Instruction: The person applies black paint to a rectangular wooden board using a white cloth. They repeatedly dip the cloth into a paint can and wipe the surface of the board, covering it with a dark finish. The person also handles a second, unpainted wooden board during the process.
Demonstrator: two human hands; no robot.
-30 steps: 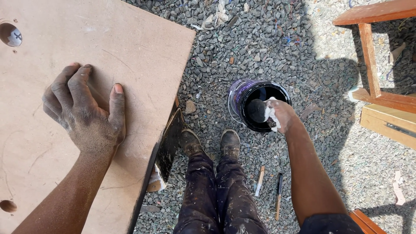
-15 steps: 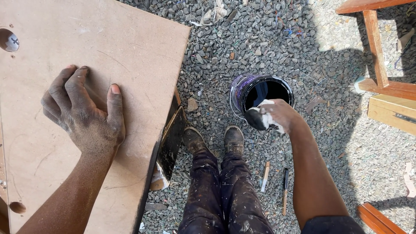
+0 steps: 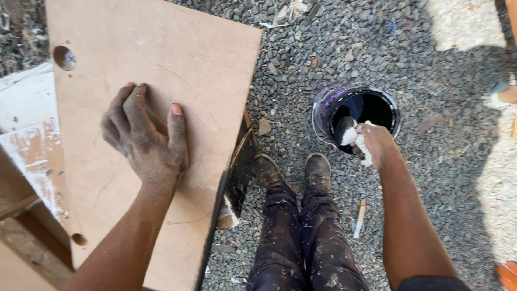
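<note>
Plywood board (image 3: 156, 70), pale brown, lying at the person's left with the left hand (image 3: 145, 140) pressed on it, fingers loosely curled; beyond the boots (image 3: 293, 170), on gravel (image 3: 441, 178), right hand (image 3: 374, 143) closed around a white rag (image 3: 358, 134) at a dark paint bucket's (image 3: 328, 110) rim.

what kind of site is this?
Likely an outdoor carpentry or painting yard: loose gravel ground, a bare wooden board under the left hand, and an open paint bucket at the right hand.

Paint-flecked dark trousers (image 3: 301, 237), 2 scuffed brown boots (image 3: 293, 170).
</note>
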